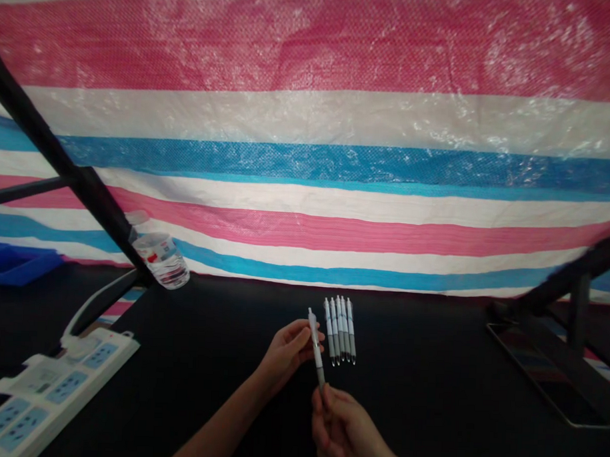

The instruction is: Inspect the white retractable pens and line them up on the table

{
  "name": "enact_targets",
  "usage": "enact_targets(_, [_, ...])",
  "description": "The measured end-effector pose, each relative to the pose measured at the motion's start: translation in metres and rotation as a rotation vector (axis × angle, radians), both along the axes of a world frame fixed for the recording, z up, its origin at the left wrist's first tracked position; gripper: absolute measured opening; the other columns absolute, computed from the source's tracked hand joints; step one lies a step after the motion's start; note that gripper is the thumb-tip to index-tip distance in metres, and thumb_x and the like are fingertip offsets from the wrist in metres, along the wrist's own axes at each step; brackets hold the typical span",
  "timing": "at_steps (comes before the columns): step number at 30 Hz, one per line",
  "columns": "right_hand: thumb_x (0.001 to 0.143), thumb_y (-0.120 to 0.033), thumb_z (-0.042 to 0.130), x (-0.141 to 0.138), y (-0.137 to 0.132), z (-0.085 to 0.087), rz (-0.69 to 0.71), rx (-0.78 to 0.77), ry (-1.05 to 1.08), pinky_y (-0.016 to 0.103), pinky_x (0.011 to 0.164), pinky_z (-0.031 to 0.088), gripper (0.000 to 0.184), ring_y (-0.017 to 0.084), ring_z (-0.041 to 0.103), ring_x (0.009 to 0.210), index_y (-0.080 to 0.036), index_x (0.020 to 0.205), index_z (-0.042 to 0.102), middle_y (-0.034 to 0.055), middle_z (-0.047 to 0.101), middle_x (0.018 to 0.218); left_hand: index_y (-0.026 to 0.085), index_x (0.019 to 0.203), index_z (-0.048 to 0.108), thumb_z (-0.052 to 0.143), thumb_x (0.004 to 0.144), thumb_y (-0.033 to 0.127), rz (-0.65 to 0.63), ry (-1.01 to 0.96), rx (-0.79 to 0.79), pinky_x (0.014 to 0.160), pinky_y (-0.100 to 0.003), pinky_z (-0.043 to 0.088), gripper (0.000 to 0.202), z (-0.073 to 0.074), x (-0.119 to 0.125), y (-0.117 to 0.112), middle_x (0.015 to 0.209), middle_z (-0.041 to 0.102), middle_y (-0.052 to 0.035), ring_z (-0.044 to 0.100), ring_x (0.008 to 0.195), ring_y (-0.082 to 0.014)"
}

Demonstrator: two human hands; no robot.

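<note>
A white pen with a grey lower barrel (315, 345) is held up between my two hands, its push-button end pointing away from me. My right hand (345, 426) is closed around the grey lower end, hiding the tip. At the upper part, my left hand (288, 351) has its thumb beside the barrel and its fingers curled behind it, closed on the pen. Just right of the left hand, a row of several similar white and grey pens (340, 331) lies side by side on the black table (419, 386), buttons facing away.
At left lie a white power strip (59, 393) with a plugged-in cable and a blue tray (18, 264). A clear plastic cup (162, 260) stands by a black frame bar (71, 174). A dark phone-like slab (544, 377) lies at right. A striped tarp (309, 122) hangs behind.
</note>
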State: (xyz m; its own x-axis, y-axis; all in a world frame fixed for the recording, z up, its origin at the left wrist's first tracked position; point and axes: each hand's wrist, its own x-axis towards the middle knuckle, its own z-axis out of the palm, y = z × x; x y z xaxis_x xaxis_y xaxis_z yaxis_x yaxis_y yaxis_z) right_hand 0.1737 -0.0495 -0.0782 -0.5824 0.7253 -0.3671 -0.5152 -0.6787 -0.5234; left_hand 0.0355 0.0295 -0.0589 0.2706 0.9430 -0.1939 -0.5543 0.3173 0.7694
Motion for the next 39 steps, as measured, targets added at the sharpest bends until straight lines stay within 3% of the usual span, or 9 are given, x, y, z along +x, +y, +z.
enact_targets(6, [0.065, -0.058, 0.081, 0.006, 0.000, 0.019, -0.013, -0.120, -0.027, 0.017, 0.037, 0.031, 0.056, 0.008, 0.053, 0.036, -0.011, 0.093, 0.069, 0.0013, 0.068, 0.055, 0.012, 0.095, 0.077, 0.092, 0.063, 0.034, 0.024, 0.065, -0.014, 0.069, -0.026, 0.055, 0.041, 0.005, -0.004, 0.001, 0.080, 0.075, -0.0078, 0.068, 0.070, -0.0151])
enact_targets(11, [0.067, -0.039, 0.088, 0.008, -0.005, 0.027, 0.002, -0.034, -0.103, 0.019, 0.053, 0.045, 0.040, 0.012, 0.067, 0.059, -0.010, 0.088, 0.070, 0.0073, 0.075, 0.077, 0.012, 0.094, 0.078, 0.091, 0.064, 0.036, -0.025, 0.172, 0.018, 0.064, -0.023, 0.053, 0.041, 0.005, -0.005, -0.002, 0.077, 0.075, -0.0071, 0.067, 0.068, -0.0141])
enact_targets(17, [0.071, -0.046, 0.084, 0.009, -0.004, 0.024, 0.001, -0.056, -0.061, 0.025, 0.062, 0.049, 0.046, 0.016, 0.070, 0.065, -0.008, 0.093, 0.070, 0.0111, 0.076, 0.082, 0.013, 0.090, 0.078, 0.091, 0.061, 0.038, -0.018, 0.168, -0.001, 0.062, -0.022, 0.052, 0.041, 0.007, -0.005, -0.001, 0.074, 0.073, -0.0050, 0.065, 0.065, -0.0126])
enact_targets(21, [0.068, -0.036, 0.088, 0.009, -0.003, 0.027, 0.010, -0.058, -0.044, 0.027, 0.064, 0.048, 0.038, 0.017, 0.071, 0.069, -0.012, 0.089, 0.067, 0.0080, 0.075, 0.079, 0.013, 0.090, 0.078, 0.091, 0.062, 0.037, -0.038, 0.162, -0.005, 0.063, -0.023, 0.053, 0.040, 0.007, -0.005, -0.002, 0.073, 0.072, -0.0049, 0.064, 0.066, -0.0130])
enact_targets(24, [0.070, -0.039, 0.086, 0.011, -0.003, 0.029, 0.025, -0.084, -0.037, 0.029, 0.066, 0.049, 0.042, 0.018, 0.071, 0.070, -0.011, 0.095, 0.067, 0.0105, 0.076, 0.084, 0.013, 0.090, 0.078, 0.090, 0.063, 0.036, -0.045, 0.160, 0.001, 0.064, -0.023, 0.053, 0.037, 0.006, -0.005, -0.002, 0.074, 0.072, -0.0049, 0.064, 0.067, -0.0129])
enact_targets(27, [0.071, -0.038, 0.085, 0.012, -0.003, 0.029, 0.034, -0.089, -0.041, 0.029, 0.068, 0.049, 0.038, 0.019, 0.072, 0.072, -0.011, 0.090, 0.066, 0.0106, 0.076, 0.082, 0.013, 0.090, 0.078, 0.089, 0.065, 0.035, -0.057, 0.156, 0.003, 0.064, -0.023, 0.053, 0.036, 0.005, -0.006, -0.002, 0.074, 0.072, -0.0049, 0.064, 0.066, -0.0125])
enact_targets(39, [0.073, -0.039, 0.081, 0.012, -0.003, 0.025, 0.036, -0.090, -0.057, 0.029, 0.067, 0.048, 0.041, 0.020, 0.073, 0.072, -0.013, 0.097, 0.061, 0.0106, 0.077, 0.086, 0.012, 0.091, 0.077, 0.091, 0.063, 0.033, -0.041, 0.118, -0.022, 0.066, -0.024, 0.053, 0.037, 0.009, -0.005, -0.001, 0.076, 0.072, -0.0064, 0.065, 0.070, -0.0145])
